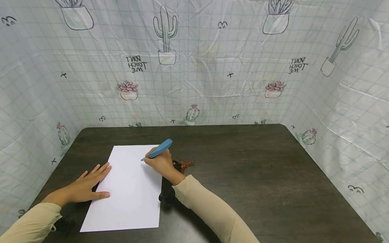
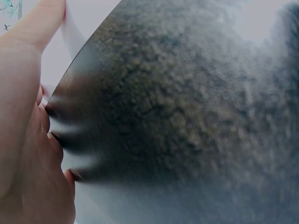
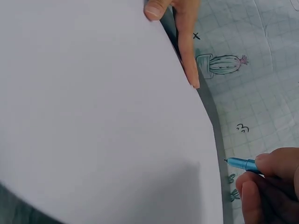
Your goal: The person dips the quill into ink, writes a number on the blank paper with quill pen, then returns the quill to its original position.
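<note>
A white sheet of paper [image 1: 130,189] lies on the dark table, its surface blank. My left hand [image 1: 86,185] rests on its left edge, thumb and fingers spread; in the left wrist view the thumb [image 2: 42,23] lies over the paper's edge. My right hand [image 1: 161,163] pinches a blue pen [image 1: 161,147] with a broad, feather-like upper end, over the top right part of the sheet. The right wrist view shows the pen's slim blue barrel [image 3: 240,163] between thumb and fingers, tip bare and raised off the paper.
The dark wooden table [image 1: 243,175] stretches out to the right. An orange-brown and black thing [image 1: 185,164] shows behind my right wrist, partly hidden. A white cloth [image 1: 206,67] printed with cacti and a grid hangs behind the table and on both sides.
</note>
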`<state>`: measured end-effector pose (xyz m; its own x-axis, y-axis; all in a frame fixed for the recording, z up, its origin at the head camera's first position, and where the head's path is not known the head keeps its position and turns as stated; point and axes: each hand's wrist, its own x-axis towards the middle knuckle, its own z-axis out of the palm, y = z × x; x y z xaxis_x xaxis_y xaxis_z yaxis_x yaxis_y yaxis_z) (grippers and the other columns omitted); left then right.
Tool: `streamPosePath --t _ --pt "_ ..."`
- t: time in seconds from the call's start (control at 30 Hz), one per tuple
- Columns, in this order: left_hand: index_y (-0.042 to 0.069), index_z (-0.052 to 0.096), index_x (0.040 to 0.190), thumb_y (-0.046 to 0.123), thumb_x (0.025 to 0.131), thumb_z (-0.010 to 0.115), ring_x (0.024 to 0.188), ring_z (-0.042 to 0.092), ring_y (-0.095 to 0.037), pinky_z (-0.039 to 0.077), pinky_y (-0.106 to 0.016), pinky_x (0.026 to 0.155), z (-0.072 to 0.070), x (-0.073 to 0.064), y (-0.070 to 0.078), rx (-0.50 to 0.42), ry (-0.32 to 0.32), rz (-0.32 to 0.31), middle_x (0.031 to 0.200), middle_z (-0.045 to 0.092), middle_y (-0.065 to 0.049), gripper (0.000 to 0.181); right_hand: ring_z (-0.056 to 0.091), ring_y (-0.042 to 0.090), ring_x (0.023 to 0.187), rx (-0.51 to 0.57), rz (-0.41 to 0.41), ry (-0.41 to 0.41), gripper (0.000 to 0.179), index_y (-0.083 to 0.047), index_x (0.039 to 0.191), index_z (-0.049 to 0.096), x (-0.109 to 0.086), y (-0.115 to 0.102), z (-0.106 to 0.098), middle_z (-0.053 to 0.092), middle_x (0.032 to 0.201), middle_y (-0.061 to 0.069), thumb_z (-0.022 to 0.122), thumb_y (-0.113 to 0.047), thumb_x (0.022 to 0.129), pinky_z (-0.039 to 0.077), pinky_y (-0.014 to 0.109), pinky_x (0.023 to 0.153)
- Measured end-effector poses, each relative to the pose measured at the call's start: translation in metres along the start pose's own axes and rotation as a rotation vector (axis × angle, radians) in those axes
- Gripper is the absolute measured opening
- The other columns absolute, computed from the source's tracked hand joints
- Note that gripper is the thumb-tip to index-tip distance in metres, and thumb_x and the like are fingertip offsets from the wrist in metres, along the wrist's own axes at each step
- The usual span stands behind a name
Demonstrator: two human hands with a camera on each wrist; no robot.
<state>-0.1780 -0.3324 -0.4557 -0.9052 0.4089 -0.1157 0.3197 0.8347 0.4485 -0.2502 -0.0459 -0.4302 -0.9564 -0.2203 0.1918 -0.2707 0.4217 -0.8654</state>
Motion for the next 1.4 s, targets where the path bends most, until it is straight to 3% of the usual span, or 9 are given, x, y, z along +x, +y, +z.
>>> streamPosePath --t 0.43,0.87,1.4 --pt "0.003 0.022 0.152 0.049 0.080 0.071 0.139 0.010 -0.055 0.002 -0.077 0.100 0.000 0.000 0.000 -0.005 0.002 0.000 0.157 0.016 -0.024 0.098 0.059 0.003 0.060 -0.045 0.062 0.071 0.004 -0.013 0.073 0.074 0.004 0.004 0.018 0.069 0.067 -0.006 0.076 -0.009 0.075 0.049 0.024 0.064" --pt "0.004 0.021 0.152 0.049 0.080 0.071 0.139 0.009 -0.055 0.002 -0.076 0.100 -0.001 -0.001 0.000 -0.016 0.003 -0.003 0.157 0.015 -0.023 0.099 0.063 0.013 0.068 -0.154 0.045 0.133 0.008 -0.015 0.069 0.072 0.003 0.004 0.025 0.068 0.066 -0.007 0.075 -0.009 0.073 0.048 0.037 0.075" --pt "0.003 0.021 0.152 0.048 0.081 0.071 0.139 0.009 -0.055 0.001 -0.077 0.100 0.000 -0.002 0.002 -0.026 0.006 0.000 0.157 0.016 -0.024 0.098 0.064 0.010 0.067 -0.128 0.053 0.136 0.006 -0.017 0.070 0.074 -0.006 0.000 0.032 0.068 0.066 -0.009 0.074 -0.011 0.071 0.050 0.026 0.067"
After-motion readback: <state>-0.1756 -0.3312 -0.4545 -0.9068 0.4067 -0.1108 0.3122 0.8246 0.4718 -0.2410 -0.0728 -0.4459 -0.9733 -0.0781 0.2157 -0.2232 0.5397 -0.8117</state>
